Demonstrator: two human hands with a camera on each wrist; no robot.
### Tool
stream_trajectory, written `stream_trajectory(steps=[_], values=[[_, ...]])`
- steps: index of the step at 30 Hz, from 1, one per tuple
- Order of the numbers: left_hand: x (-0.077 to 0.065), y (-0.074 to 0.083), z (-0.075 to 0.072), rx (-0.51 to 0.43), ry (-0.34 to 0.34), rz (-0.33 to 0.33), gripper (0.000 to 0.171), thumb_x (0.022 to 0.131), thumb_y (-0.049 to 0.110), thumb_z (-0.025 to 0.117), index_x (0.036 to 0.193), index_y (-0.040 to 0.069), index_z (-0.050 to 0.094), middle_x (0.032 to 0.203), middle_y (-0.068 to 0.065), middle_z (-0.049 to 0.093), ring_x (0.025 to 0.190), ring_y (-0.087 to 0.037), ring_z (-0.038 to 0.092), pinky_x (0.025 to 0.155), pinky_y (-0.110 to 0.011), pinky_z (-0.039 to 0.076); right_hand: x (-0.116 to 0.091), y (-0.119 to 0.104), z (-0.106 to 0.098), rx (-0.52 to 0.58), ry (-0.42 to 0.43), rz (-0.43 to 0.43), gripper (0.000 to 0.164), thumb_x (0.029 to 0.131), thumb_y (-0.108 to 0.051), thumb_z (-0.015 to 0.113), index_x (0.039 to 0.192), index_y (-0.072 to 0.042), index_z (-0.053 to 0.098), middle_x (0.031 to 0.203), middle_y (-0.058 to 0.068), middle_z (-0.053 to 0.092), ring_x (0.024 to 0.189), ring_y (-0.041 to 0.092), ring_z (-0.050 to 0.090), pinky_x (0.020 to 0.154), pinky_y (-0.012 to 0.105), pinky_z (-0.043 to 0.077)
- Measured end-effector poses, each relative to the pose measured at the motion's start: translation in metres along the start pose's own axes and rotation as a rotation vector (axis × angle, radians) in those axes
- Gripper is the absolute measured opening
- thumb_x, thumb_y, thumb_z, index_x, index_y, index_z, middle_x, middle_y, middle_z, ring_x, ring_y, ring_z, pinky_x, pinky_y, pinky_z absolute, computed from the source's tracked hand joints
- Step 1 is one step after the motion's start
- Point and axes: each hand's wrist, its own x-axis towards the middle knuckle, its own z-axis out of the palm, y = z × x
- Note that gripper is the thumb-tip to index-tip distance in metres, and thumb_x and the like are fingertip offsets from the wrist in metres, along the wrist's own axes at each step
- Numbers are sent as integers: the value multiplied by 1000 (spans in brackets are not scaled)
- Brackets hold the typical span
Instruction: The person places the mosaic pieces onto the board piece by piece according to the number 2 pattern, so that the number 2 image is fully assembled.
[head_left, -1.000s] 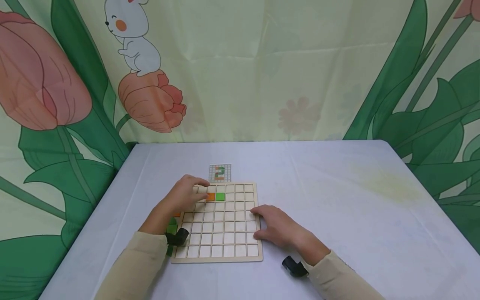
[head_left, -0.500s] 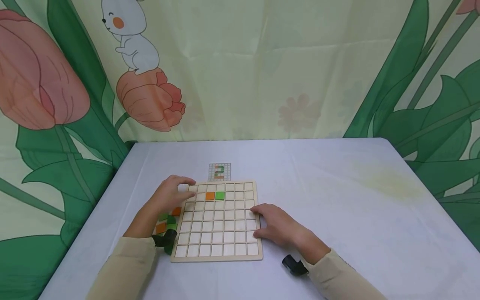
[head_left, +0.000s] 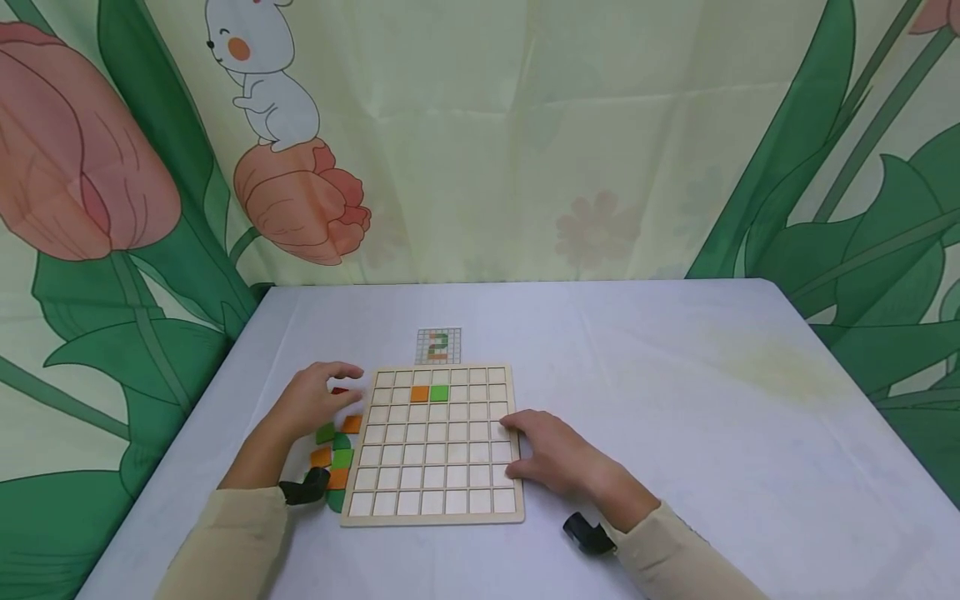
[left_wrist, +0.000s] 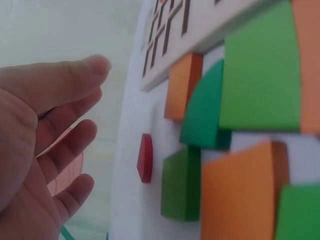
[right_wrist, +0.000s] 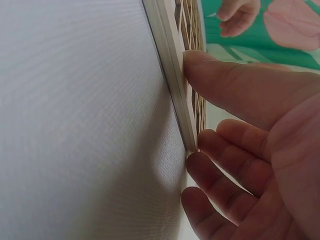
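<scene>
A wooden grid board lies on the table, an orange square tile and a light green square tile side by side in its second row from the top. Off the board's upper left corner, my left hand hovers with thumb and fingers apart and nothing between them. A small red piece lies beneath it, near a dark green block. My right hand rests at the board's right edge, its thumb and fingertips touching the frame, fingers relaxed.
Along the board's left side lie several loose orange and green pieces, among them an orange square and a green rounded piece. Behind the board lies a small gridded card with a coloured figure 2. A printed curtain hangs behind the table.
My left hand has moved left and off the board, from near the orange tile to beside the upper left corner, uncovering the loose pieces. The right hand has stayed at the edge.
</scene>
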Motion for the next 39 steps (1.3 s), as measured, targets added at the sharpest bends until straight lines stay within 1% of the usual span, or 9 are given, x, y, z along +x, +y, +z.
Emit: stream_trajectory(steps=[2, 4, 11, 17, 20, 24, 27, 33, 39], values=[[-2, -4, 0, 4, -1, -10, 39, 94, 21, 71, 128, 2, 64, 132, -20, 60, 128, -43, 45, 102, -60, 40, 0, 0, 0, -1, -3, 3, 61, 84, -12, 79, 137, 3, 54, 138, 14, 56, 133, 32, 47, 110, 47, 36], [-4, -9, 0, 1, -3, -29, 40, 94, 21, 71, 129, 3, 64, 131, -19, 61, 127, -42, 46, 102, -61, 40, -1, 0, 1, 1, -5, 4, 61, 84, -12, 79, 137, 2, 54, 138, 14, 55, 133, 32, 47, 110, 47, 36], [-9, -25, 4, -18, -2, -120, 40, 92, 17, 73, 129, 4, 62, 126, -22, 60, 119, -41, 50, 96, -56, 47, -1, 1, 2, -3, -7, -2, 61, 84, -12, 80, 138, 2, 54, 138, 14, 55, 133, 32, 47, 110, 47, 36], [-10, -31, 3, -25, -14, -160, 42, 92, 16, 73, 130, 3, 61, 126, -25, 60, 116, -41, 52, 90, -51, 52, 0, 1, 1, -4, -10, -7, 61, 85, -12, 79, 138, 2, 54, 138, 14, 55, 133, 32, 47, 109, 47, 36], [-6, -33, 2, -32, -22, -168, 42, 93, 16, 72, 131, 2, 60, 126, -25, 59, 116, -41, 52, 91, -52, 51, 0, 1, 1, -6, -8, -12, 60, 85, -12, 79, 138, 3, 53, 138, 15, 55, 133, 33, 47, 109, 47, 36], [1, -36, 3, -47, -31, -182, 42, 93, 16, 71, 131, 1, 59, 128, -24, 59, 117, -40, 52, 96, -53, 48, 0, 2, 1, -12, -4, -20, 60, 85, -13, 78, 137, 4, 53, 138, 16, 55, 133, 34, 47, 109, 48, 35], [5, -36, 4, -42, -29, -187, 41, 94, 13, 70, 131, 0, 59, 127, -24, 59, 117, -39, 53, 99, -53, 46, 0, 2, 1, -9, -3, -22, 60, 85, -13, 78, 137, 4, 53, 138, 16, 55, 133, 34, 47, 109, 48, 35], [6, -33, 4, 2, -35, -165, 38, 94, 3, 62, 132, -3, 59, 128, -26, 59, 114, -40, 53, 97, -54, 47, 0, 2, 2, -23, -1, -13, 61, 85, -13, 79, 138, 3, 53, 138, 15, 55, 132, 32, 47, 109, 47, 36], [5, -33, 5, 3, -33, -156, 37, 94, 0, 62, 130, -4, 59, 121, -25, 62, 110, -39, 55, 95, -53, 49, 1, 2, 1, -15, 5, -11, 60, 84, -11, 79, 137, 3, 54, 137, 14, 56, 132, 32, 48, 109, 47, 37]])
